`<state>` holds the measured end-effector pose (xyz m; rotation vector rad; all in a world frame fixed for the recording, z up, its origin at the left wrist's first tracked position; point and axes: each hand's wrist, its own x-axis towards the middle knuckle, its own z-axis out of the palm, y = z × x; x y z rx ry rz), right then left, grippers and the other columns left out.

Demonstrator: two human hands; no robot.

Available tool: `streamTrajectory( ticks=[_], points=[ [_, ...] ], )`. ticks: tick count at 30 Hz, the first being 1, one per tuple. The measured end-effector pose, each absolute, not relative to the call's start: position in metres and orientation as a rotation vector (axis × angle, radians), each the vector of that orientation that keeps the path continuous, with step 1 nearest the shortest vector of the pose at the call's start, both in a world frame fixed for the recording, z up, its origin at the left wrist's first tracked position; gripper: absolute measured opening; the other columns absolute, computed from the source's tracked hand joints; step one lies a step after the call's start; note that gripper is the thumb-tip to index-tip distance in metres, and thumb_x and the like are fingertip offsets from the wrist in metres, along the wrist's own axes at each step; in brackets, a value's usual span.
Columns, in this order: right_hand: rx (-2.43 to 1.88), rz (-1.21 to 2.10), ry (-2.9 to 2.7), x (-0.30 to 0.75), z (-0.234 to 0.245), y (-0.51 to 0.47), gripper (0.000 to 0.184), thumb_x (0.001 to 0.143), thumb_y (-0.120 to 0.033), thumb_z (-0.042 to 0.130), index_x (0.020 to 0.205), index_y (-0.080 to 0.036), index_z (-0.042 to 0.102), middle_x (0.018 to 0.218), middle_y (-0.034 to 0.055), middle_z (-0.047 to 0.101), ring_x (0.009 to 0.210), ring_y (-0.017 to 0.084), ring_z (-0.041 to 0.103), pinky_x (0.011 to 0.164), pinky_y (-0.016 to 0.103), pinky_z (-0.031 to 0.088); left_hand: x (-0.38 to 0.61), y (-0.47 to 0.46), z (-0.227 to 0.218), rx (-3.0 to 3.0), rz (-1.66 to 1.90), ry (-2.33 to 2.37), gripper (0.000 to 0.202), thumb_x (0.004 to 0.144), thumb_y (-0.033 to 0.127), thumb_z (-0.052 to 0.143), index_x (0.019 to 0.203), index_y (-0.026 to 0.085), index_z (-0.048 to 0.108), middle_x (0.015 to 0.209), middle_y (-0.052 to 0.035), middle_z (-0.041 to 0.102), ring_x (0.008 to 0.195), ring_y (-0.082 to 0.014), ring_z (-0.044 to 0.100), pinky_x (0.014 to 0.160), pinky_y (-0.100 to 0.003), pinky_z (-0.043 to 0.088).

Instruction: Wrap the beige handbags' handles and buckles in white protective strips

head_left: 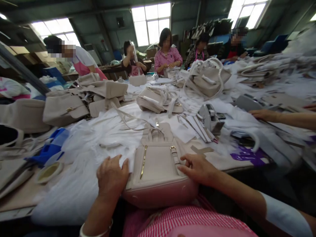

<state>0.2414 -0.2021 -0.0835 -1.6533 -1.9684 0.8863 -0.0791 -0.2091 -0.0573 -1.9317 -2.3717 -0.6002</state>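
A beige handbag (158, 164) lies at the table edge in front of me, its base toward my body. A gold zip (143, 161) runs along its left side, and a buckled strap (174, 155) along its right. My left hand (112, 176) rests against the bag's left side, fingers loosely spread and holding nothing. At the right side, my right hand (198, 167) has its thumb and curled fingers at the strap's edge. A thin shoulder strap (127, 121) trails from the bag's top across white wrapping.
Beige bags (65, 107) pile up at the left, near blue material (50, 148) and a tape roll (49, 172). A tape dispenser (208, 117) stands at the right. Another person's hand (265, 115) reaches in there. Several people work across the table.
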Motion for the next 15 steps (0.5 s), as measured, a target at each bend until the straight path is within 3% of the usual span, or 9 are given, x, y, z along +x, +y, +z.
streamTrajectory(
  ticks=[1, 3, 6, 10, 13, 15],
  points=[
    [-1.634, 0.951, -1.954, 0.240, -0.089, -0.210, 0.032, 0.081, -0.037, 0.065, 0.104, -0.015, 0.072, 0.069, 0.0017, 0.070, 0.064, 0.018, 0.062, 0.062, 0.028, 0.043, -0.073, -0.208, -0.055, -1.875, -0.622, -2.223, 0.039, 0.089, 0.037, 0.051, 0.107, 0.008, 0.070, 0.117, -0.0241, 0.067, 0.126, -0.0433, 0.049, 0.103, -0.059, 0.035],
    [-1.590, 1.088, -1.864, 0.231, -0.097, -0.220, 0.035, 0.077, -0.028, 0.067, 0.109, -0.014, 0.070, 0.067, -0.0004, 0.068, 0.064, 0.017, 0.061, 0.063, 0.027, 0.044, -0.052, -0.206, -0.051, -1.964, -0.769, -2.011, 0.043, 0.088, 0.034, 0.054, 0.120, 0.008, 0.065, 0.132, -0.0240, 0.059, 0.136, -0.0407, 0.040, 0.112, -0.059, 0.027],
    [-1.462, 1.318, -1.605, 0.215, -0.105, -0.223, 0.042, 0.071, -0.017, 0.065, 0.112, -0.012, 0.066, 0.062, -0.0054, 0.060, 0.058, 0.013, 0.055, 0.057, 0.023, 0.042, -0.011, -0.202, -0.050, -2.449, -0.984, -2.053, 0.041, 0.088, 0.038, 0.056, 0.118, 0.013, 0.066, 0.126, -0.0198, 0.065, 0.121, -0.0335, 0.057, 0.106, -0.050, 0.042],
    [-1.239, 1.330, -1.417, 0.202, -0.104, -0.221, 0.030, 0.075, -0.014, 0.061, 0.105, -0.017, 0.066, 0.063, -0.0060, 0.057, 0.056, 0.011, 0.051, 0.054, 0.021, 0.041, 0.034, -0.194, -0.058, -2.628, -1.333, -2.774, 0.039, 0.081, 0.044, 0.068, 0.107, 0.015, 0.069, 0.115, -0.0181, 0.071, 0.107, -0.0315, 0.067, 0.092, -0.045, 0.054],
    [-1.141, 1.178, -1.492, 0.201, -0.101, -0.226, 0.028, 0.079, -0.014, 0.060, 0.105, -0.021, 0.067, 0.069, -0.0042, 0.060, 0.062, 0.013, 0.055, 0.060, 0.023, 0.044, 0.054, -0.189, -0.064, -2.110, -2.202, -3.249, 0.025, 0.080, 0.038, 0.071, 0.089, 0.014, 0.068, 0.103, -0.0146, 0.073, 0.096, -0.0270, 0.070, 0.079, -0.038, 0.058],
    [-1.115, 1.119, -1.572, 0.205, -0.101, -0.227, 0.031, 0.078, -0.013, 0.061, 0.108, -0.021, 0.067, 0.070, -0.0039, 0.062, 0.063, 0.013, 0.056, 0.063, 0.024, 0.046, 0.061, -0.187, -0.067, -1.580, -2.786, -3.314, 0.017, 0.081, 0.030, 0.071, 0.083, 0.013, 0.067, 0.093, -0.0117, 0.073, 0.084, -0.0222, 0.071, 0.073, -0.034, 0.059]
  ],
)
